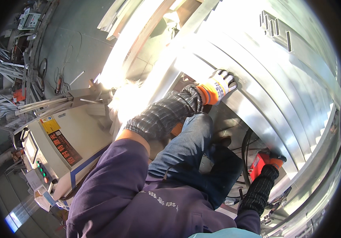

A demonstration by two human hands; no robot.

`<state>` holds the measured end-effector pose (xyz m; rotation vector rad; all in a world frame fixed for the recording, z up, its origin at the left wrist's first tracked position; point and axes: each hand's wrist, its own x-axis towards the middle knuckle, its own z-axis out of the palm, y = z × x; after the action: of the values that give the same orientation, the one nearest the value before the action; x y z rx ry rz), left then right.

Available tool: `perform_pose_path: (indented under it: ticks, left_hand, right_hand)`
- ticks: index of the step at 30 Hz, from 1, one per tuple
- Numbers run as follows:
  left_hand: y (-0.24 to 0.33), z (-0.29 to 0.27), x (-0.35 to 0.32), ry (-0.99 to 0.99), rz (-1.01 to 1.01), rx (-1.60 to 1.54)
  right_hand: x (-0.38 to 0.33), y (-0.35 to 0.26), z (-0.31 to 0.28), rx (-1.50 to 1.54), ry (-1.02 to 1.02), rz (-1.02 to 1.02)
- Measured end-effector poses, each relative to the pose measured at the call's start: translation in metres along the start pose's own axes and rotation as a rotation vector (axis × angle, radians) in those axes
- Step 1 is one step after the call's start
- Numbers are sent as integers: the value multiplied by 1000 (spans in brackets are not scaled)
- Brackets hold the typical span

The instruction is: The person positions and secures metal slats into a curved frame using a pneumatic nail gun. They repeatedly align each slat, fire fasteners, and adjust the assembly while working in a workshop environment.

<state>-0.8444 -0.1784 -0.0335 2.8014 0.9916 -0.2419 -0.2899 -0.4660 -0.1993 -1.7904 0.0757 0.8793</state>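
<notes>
My left hand [219, 85], in a white and orange glove with dark fingertips, lies on the near edge of a stack of long silvery metal profiles [253, 107]. Its fingers are slightly spread on the bright metal. My right hand [276, 160], in an orange glove, is low at the right, by the same near edge. Right beside it is a red boxy object [258, 165], partly covered by the hand and arm. Whether the right fingers grip it or the metal edge is hidden. Dark patterned sleeve covers run over both forearms.
A beige machine cabinet [69, 139] with green and red buttons stands at the left. Scrap strips [9, 71] are heaped behind it. Dark cables [246, 154] hang under the metal near my knees. More long profiles [138, 39] lie at the top, in strong glare.
</notes>
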Motion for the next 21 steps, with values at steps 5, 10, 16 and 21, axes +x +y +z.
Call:
perform_pose_path:
  ticks: [5,10,16,21]
  left_hand:
    - [-3,7,5,-48,24,-59]
    - [-3,46,-2,271,-73,-157]
    - [7,38,11,316,-33,-136]
    - [12,21,19,361,73,-131]
  right_hand:
    - [-18,-15,-2,-883,76,-393]
    - [-43,-30,-31,-1901,-82,-838]
    - [-25,-30,-105,-1352,0,-551]
    - [32,-29,-152,-941,-214,-243]
